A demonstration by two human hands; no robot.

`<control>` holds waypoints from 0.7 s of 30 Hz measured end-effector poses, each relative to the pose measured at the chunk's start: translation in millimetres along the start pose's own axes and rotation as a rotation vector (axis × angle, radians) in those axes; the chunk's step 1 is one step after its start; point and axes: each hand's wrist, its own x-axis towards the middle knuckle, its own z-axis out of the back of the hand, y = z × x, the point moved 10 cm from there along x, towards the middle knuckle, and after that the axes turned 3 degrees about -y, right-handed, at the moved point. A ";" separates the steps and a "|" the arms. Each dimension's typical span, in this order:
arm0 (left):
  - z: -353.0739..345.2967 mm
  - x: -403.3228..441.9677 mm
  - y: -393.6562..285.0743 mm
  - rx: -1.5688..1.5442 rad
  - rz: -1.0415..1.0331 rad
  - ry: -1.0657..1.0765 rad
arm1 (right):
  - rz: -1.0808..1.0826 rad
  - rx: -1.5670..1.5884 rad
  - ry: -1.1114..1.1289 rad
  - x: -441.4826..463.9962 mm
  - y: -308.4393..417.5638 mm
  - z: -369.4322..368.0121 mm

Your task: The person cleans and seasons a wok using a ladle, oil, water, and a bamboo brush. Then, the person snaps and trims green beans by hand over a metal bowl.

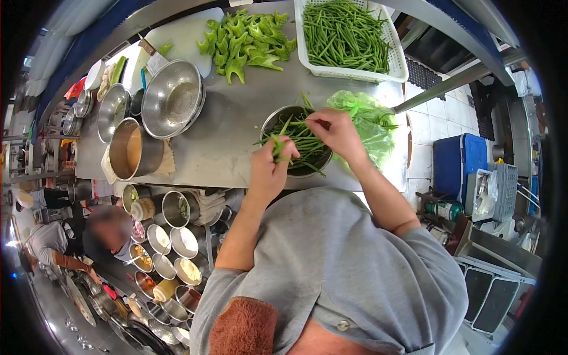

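A round metal pot (pixel 277 113) holding green beans (pixel 307 145) stands near the table's front edge, under both hands. My left hand (pixel 273 160) is closed around a few green beans above the pot's left side. Over the right side of the rim, my right hand (pixel 336 131) pinches a bean at its fingertips. Beside the pot on the right lies a crumpled green plastic bag (pixel 370 127). Behind it, a white plastic basket (pixel 355 72) is heaped with long green beans.
Cut green vegetable pieces (pixel 245 41) lie at the back of the steel table (pixel 231 112). At left are metal colanders (pixel 173 97), a pot of brownish liquid (pixel 135 151) and a cleaver (pixel 155 59). Bowls of ingredients (pixel 183 242) and another person (pixel 53 242) are lower left.
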 end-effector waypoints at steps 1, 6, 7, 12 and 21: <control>0.8 -1.1 21.7 -0.159 0.207 -0.004 | 0.221 -0.284 -0.035 3.3 20.1 1.4; -9.0 -16.0 63.2 -0.677 0.645 -0.053 | 0.450 -0.867 0.008 2.0 22.6 -19.6; -10.2 -16.1 62.7 -0.653 0.640 -0.037 | 0.444 -0.900 0.015 2.6 22.6 -21.2; -19.4 -25.2 65.9 -0.484 0.701 0.063 | 0.424 -0.804 -0.009 -6.3 39.0 -15.0; -30.6 -22.3 70.9 -0.285 0.680 0.116 | 0.502 -0.865 0.037 -1.6 21.2 -30.9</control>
